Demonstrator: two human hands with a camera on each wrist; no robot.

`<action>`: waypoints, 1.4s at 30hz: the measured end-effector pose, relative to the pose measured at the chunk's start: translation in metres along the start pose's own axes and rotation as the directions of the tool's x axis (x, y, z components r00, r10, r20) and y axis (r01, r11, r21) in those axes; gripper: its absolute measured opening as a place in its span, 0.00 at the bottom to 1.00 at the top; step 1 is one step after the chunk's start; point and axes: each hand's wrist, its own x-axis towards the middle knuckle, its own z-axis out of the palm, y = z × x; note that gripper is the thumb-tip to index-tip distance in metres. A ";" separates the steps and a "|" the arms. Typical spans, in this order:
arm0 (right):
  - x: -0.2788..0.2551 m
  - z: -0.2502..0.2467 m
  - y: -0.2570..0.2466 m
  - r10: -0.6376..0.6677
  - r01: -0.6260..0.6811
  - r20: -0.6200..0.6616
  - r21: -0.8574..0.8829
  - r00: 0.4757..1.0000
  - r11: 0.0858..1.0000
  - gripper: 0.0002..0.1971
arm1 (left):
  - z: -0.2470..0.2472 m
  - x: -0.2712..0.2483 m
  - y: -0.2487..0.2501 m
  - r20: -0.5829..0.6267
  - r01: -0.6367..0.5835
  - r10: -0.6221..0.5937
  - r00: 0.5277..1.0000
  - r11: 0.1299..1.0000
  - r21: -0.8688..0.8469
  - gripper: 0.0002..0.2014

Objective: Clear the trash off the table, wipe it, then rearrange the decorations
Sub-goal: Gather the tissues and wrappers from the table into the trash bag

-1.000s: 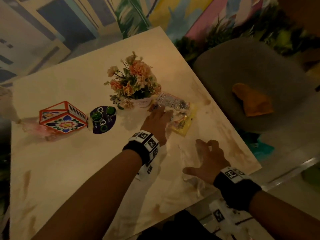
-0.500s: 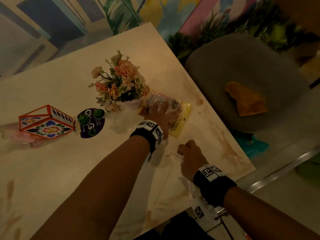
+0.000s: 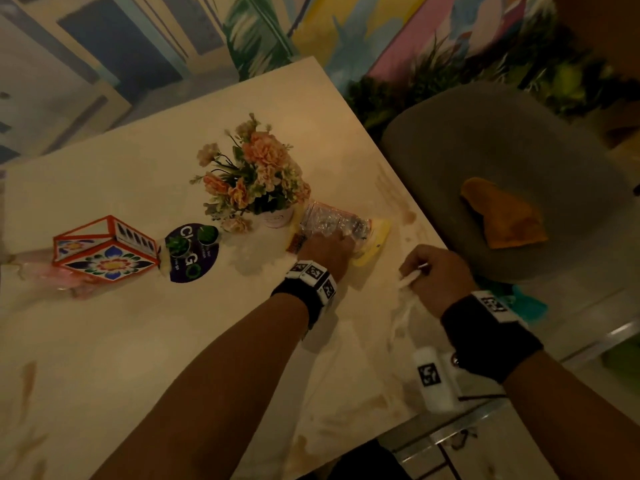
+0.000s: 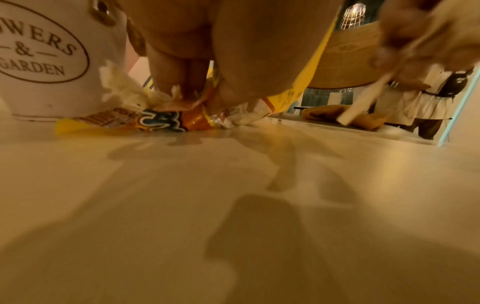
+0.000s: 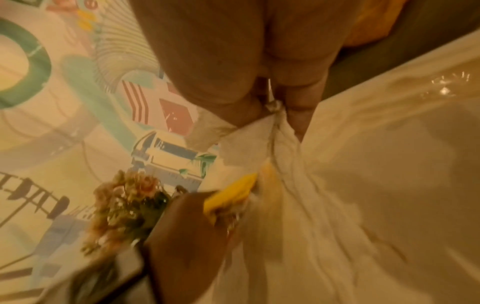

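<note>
Crumpled snack wrappers, one clear [image 3: 332, 220] and one yellow [image 3: 379, 233], lie on the pale table [image 3: 138, 341] beside the white flower pot [image 3: 277, 216]. My left hand [image 3: 325, 247] is on top of them. In the left wrist view its fingertips [image 4: 182, 98] curl down and pinch the orange wrapper [image 4: 161, 121] and a bit of tissue [image 4: 119, 90]. My right hand [image 3: 436, 271] is a fist near the table's right edge and grips the bunched top of a thin white plastic bag [image 5: 337, 205], which trails back over the table.
A red patterned lantern box [image 3: 104, 251] and a dark round card [image 3: 192, 252] sit left of the flowers [image 3: 259, 174]. Brown smears mark the tabletop. A grey chair [image 3: 485, 150] with an orange cloth [image 3: 505, 216] on its seat stands past the right edge.
My right hand went from lying spread on the bag to a fist round its top, then moved right and away from me. The left hand stayed on the wrappers.
</note>
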 end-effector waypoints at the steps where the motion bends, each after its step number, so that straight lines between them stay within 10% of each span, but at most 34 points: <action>1: 0.004 -0.006 -0.004 0.000 0.000 -0.015 0.022 1.000 1.000 0.13 | 0.002 -0.007 -0.001 0.010 -0.016 0.016 1.000 1.000 -0.005 0.16; 8: 0.030 -0.024 -0.036 -0.014 0.020 -0.042 0.124 0.999 0.992 0.16 | 0.023 -0.067 -0.016 -0.070 -0.036 0.014 0.997 0.948 -0.315 0.18; 18: 0.036 -0.012 -0.076 -0.012 0.001 0.058 0.188 0.998 0.982 0.16 | 0.027 -0.131 -0.078 -0.114 0.146 -0.551 0.827 0.407 -0.902 0.12; 29: 0.012 0.015 -0.112 -0.042 0.003 0.161 0.238 0.986 0.971 0.12 | 0.017 -0.193 -0.120 -0.142 0.184 -0.819 0.557 0.287 -0.940 0.13; 42: -0.069 0.111 -0.193 -0.336 0.359 0.250 -0.051 0.908 0.932 0.27 | 0.061 -0.317 -0.210 -0.082 0.233 -0.882 0.465 0.212 -0.949 0.13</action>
